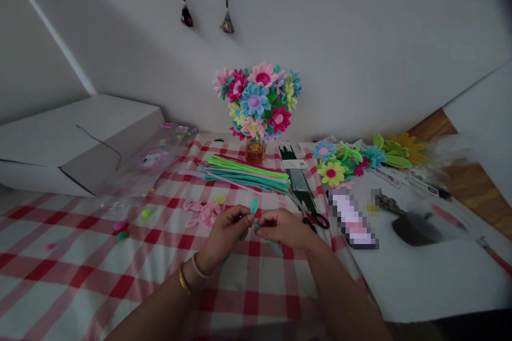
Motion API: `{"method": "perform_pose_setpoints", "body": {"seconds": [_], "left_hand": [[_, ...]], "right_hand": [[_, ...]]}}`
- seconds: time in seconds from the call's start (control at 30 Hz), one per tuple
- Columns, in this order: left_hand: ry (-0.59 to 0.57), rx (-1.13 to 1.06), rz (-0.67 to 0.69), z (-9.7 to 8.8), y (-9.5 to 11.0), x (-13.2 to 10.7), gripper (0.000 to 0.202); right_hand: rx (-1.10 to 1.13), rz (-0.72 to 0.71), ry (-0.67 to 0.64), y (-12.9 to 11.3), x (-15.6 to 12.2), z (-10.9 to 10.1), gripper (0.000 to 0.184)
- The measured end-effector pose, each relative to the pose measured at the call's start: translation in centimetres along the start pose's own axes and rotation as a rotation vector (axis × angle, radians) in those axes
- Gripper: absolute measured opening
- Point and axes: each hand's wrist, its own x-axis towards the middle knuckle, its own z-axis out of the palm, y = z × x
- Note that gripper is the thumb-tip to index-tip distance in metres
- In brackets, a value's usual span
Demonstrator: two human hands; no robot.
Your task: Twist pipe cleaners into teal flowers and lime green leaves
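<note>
Over the tabletop (236, 303), covered in red-and-white check, both hands are closed in a fingertip pinch on a slim teal stem (254, 206). At its upper end it bends into a narrow upright loop just above the fingers; loose lengths hang below. The left hand (226, 232) grips near the base of the loop, with a pale band (200, 267) and a smooth gold-coloured bangle (184, 278) on that wrist. The right hand (285, 228) grips close beside it, fingers curled inward.

Near the left hand lies a loose heap of pink curled pieces (202, 214), soft in look. Behind the hands, fuzzy straight stems (248, 175) in lime, teal and pink are bundled crosswise. To their right, black-handled scissors (321, 220) lie near a narrow dark packet (298, 181) bearing a white label (295, 164), its print too small to read. Farther right sit a phone-like slab (352, 219), its face masked by blocks, and several plush-petalled flowers (331, 173).

Left of the heap is a clear, crinkled plastic bag (136, 184) with a pale figure on it, beside a plain white box (100, 133). At the back, a dense, velvety bouquet (256, 101) stands in a glass vase (255, 150) with amber tones. Two corded charms (226, 22) hang on the wall (340, 37).
</note>
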Motion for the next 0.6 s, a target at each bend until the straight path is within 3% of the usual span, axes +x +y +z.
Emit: {"method": "perform_pose_setpoints", "body": {"seconds": [0.17,0.33,0.6], "left_hand": [[-0.009,-0.001,0.015,-0.2,-0.5,0.5,0.022],[-0.054,-0.026,-0.017,0.2,-1.2,0.5,0.023],[-0.125,-0.095,-0.129,0.5,-0.1,0.2,0.026]], "right_hand": [[0.224,0.074,0.139,-0.4,0.1,0.2,0.020],[0.406,-0.007,0.295,-0.9,0.5,0.6,0.023],[0.334,-0.134,0.425,-0.7,0.8,1.0,0.019]]}}
